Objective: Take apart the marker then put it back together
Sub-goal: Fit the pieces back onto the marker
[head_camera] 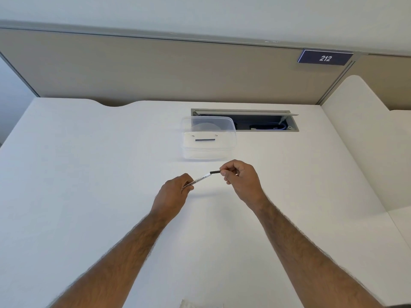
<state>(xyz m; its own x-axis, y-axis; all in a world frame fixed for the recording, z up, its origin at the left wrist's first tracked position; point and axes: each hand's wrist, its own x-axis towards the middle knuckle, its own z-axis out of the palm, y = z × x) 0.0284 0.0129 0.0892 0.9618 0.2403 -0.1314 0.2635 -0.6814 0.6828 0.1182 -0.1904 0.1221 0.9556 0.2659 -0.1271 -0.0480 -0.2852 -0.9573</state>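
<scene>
Both bare forearms reach forward; the left hand [175, 192] is curled closed, the right hand [241, 177] seems pinched at thumb and forefinger.

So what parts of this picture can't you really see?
Head view:
- Marker tail: hidden inside the left hand.
- Black end piece: its tip vanishes in the right hand's grip.
- Barrel print: mostly too small.
- Dark strip in the clear box: unidentifiable.
- Desk hatch: too dark.
</scene>
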